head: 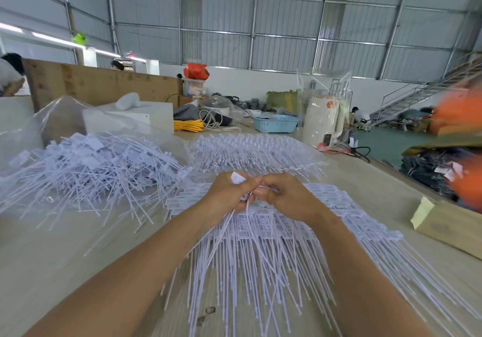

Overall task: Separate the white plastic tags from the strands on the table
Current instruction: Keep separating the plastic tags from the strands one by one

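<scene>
Snapping a tag off cleanly calls, I judge, for a short twist right at the joint, with the holding hand kept close to the break so the thin strands do not bend or tangle. The left hand has its fingers curled tight round a gathered bunch of white plastic tags; one flat tag head pokes out above the knuckles and the tails trail down toward the near edge of the counter. The right hand pinches another piece at its fingertips, touching the left hand's. Directly beneath both hands lies the fan of unseparated strands, spread across the counter's middle. Toward the left edge sits the loose heap of separated tags.
</scene>
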